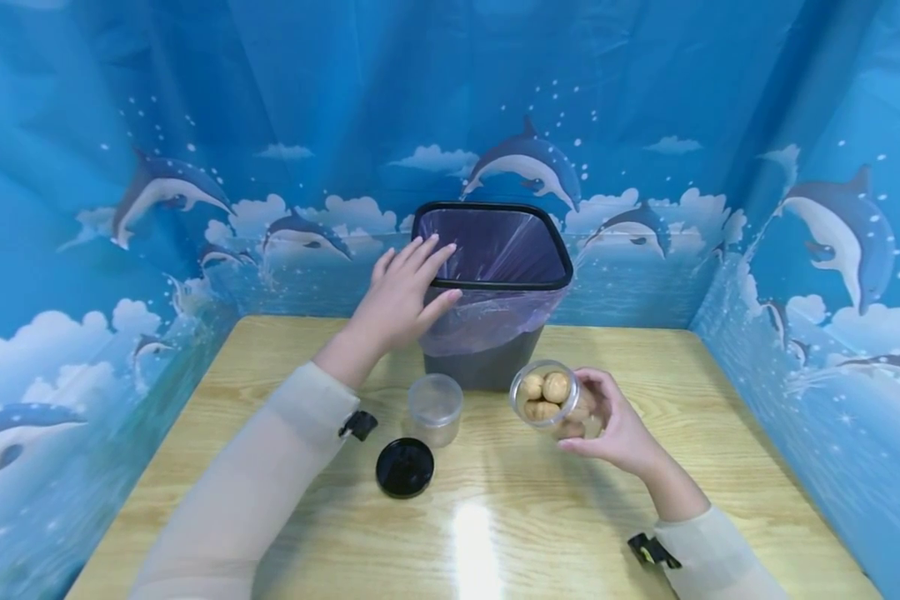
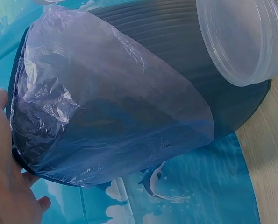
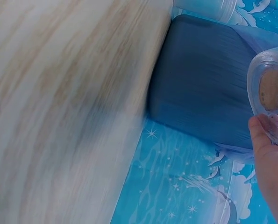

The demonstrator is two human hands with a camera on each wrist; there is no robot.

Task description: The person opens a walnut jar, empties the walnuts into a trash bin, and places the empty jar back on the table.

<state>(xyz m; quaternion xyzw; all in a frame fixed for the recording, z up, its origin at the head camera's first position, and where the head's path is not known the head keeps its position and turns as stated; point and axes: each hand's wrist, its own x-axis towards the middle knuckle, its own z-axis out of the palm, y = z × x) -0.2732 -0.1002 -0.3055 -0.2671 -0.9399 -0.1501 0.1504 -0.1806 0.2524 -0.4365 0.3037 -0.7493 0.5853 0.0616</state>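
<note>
The left hand (image 1: pixel 399 298) lies flat w/ straight fingers on the left side of the bin (image 1: pixel 492 293), up by its rim. It grips nothing. The bin is dark, w/ a thin purple bag (image 2: pixel 106 107) folded over its top. It stands at the back of the worktop (image 1: pixel 495 533).

The right hand (image 1: pixel 613 429) holds a clear jar (image 1: pixel 557 400), fingers curled round it. The jar is tipped on its side, mouth facing the camera, up off the worktop & just in front of the bin. Round brown nuts (image 1: pixel 547 392) sit inside; I can't count them.

1 more clear jar (image 1: pixel 435 408) stands upright near the bin's front, between the 2 arms. It looks empty. A black lid (image 1: pixel 405 467) lies flat on the worktop, just in front of that jar.

Blue dolphin cloth (image 1: pixel 120 208) hangs all round.
</note>
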